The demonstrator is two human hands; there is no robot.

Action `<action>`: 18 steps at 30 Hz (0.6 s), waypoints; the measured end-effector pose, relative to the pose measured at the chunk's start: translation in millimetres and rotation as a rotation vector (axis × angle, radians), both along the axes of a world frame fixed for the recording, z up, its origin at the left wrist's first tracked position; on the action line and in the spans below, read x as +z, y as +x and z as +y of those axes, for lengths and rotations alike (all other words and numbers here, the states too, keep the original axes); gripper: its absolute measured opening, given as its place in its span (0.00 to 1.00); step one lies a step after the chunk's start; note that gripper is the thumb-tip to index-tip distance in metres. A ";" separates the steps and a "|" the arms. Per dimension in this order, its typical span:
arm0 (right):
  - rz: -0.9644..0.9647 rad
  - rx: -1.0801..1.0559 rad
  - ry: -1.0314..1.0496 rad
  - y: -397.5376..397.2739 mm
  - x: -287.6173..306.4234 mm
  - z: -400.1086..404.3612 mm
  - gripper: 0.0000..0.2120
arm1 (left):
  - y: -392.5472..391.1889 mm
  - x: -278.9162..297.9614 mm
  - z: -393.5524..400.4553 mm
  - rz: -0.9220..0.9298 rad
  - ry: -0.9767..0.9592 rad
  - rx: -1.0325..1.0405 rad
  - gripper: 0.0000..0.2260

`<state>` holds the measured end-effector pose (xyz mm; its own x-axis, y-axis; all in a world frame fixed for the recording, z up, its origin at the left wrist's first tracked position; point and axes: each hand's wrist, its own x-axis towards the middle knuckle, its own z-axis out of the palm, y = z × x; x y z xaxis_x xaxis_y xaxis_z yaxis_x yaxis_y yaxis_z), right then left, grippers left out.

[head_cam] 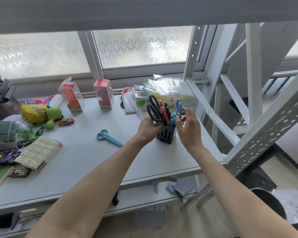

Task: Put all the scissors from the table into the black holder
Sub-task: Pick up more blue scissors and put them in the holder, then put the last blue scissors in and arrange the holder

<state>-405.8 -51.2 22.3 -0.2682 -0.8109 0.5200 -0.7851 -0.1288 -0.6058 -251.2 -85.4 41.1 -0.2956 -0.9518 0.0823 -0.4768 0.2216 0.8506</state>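
Note:
The black holder (167,133) stands on the grey table (86,162) at the right. In it stand black-handled scissors (154,107), red-handled scissors (163,111) and teal-handled ones (172,119). My left hand (147,128) grips the holder's left side. My right hand (190,127) holds blue-handled scissors (179,106) by the handles, over the holder's right part; their blades are hidden. One pair of teal scissors (108,137) lies flat on the table, left of the holder.
Toys, a small car (66,121) and a flat box (39,154) crowd the table's left. Two clear boxes (104,93) and packets (169,91) stand at the back. A white metal shelf frame (212,114) rises just right of the holder.

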 end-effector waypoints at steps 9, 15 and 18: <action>-0.063 -0.107 -0.028 8.2 -6.6 26.9 0.14 | 10.4 -7.7 -3.4 -0.012 0.018 -0.001 0.18; -0.137 0.047 -0.128 54.8 -21.1 59.9 0.09 | 68.0 -23.5 -12.7 -0.123 0.029 0.234 0.25; -0.095 0.245 -0.054 88.0 -32.7 62.7 0.07 | 110.0 -32.9 -17.0 -0.176 0.037 0.447 0.22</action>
<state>-317.8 11.5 -10.4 -0.1165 -0.8295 0.5462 -0.6667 -0.3424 -0.6621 -141.2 -102.4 8.2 0.1366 -0.9901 0.0317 -0.6561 -0.0664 0.7518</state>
